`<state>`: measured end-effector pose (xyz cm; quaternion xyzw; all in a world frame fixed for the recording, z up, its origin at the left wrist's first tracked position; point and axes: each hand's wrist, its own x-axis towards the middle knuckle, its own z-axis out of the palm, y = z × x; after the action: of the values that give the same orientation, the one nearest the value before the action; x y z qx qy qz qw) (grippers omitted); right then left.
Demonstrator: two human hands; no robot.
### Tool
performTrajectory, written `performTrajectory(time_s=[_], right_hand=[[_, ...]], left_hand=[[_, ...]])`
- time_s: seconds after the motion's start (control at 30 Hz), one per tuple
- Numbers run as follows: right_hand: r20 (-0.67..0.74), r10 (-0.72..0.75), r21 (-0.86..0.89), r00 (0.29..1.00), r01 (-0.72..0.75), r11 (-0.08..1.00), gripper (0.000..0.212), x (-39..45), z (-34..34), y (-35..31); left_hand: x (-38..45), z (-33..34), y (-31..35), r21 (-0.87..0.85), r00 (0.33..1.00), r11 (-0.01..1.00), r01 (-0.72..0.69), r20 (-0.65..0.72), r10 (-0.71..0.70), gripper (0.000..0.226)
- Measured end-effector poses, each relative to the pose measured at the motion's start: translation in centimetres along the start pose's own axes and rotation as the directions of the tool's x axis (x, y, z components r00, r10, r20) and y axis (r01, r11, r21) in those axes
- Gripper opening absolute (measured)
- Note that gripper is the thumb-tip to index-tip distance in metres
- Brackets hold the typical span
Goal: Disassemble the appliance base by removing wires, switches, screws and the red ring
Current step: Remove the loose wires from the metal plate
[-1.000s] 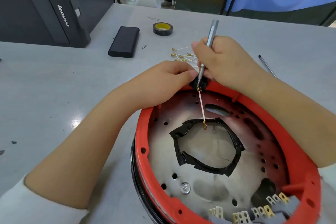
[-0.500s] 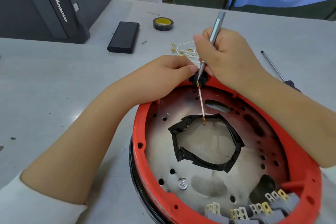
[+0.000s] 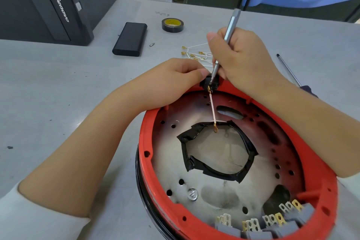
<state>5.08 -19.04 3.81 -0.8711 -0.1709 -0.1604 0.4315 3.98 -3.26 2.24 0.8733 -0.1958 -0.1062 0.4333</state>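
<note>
The round appliance base with its red plastic ring (image 3: 303, 143) lies open side up on the grey table (image 3: 58, 84), near the person, the small black switch block (image 3: 208, 84) sitting at its far rim. The right hand (image 3: 241, 58) is wrapped around a slim silver metal screwdriver (image 3: 227, 37) whose tip is down at that block; the left hand (image 3: 175, 78) has its fingertips curled against the block's left side, seemingly pinching it, though the far fingers are hidden.

The tip could slip off the block and jab the left fingertips touching it, since force goes in at a slant. Prying hard could also crack the ring's rim.

The thin pink wire with 1 brass ring terminal (image 3: 212, 111) runs from the block toward the person, long axis nearly straight, tilted slightly right, its free end over the black-taped centre hole (image 3: 187, 154)
</note>
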Motion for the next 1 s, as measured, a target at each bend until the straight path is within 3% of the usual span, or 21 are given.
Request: performTrajectory(time_s=[0.23,0.37,0.6,0.67,0.8,1.0], right_hand=[[0.053,-0.102,-0.009,0.993,0.103,0.995,0.037,-0.6,0.3,0.1],[0.071,-0.057,-0.026,0.996,0.059,0.998,0.038,-0.3,0.4,0.1],[0.187,0.063,-0.373,0.980,0.012,0.928,0.043,0.9,0.9,-0.4],[0.125,0.036,-0.312,0.991,0.005,0.950,0.042,0.6,0.8,-0.3],[-0.017,0.007,0.025,1.000,-0.007,1.000,0.038,-0.1,0.2,0.0],[0.044,-0.104,0.009,0.994,0.103,0.995,0.035,-0.8,0.5,-0.1]], left_hand=[[0.0,-0.1,0.0,-0.017,1.000,1.000,-0.003,0.009,0.003,0.027],[0.0,0.0,0.1,-0.022,1.000,1.000,-0.001,0.016,0.001,0.026],[-0.1,0.0,0.3,-0.047,1.000,0.999,0.014,0.014,-0.013,0.024],[0.0,0.0,0.3,-0.046,1.000,0.999,0.011,0.008,-0.010,0.024],[0.0,0.0,0.2,-0.014,1.000,1.000,0.020,0.000,-0.020,0.026],[-0.3,-0.1,0.4,-0.005,1.000,1.000,0.005,0.009,-0.005,0.029]])
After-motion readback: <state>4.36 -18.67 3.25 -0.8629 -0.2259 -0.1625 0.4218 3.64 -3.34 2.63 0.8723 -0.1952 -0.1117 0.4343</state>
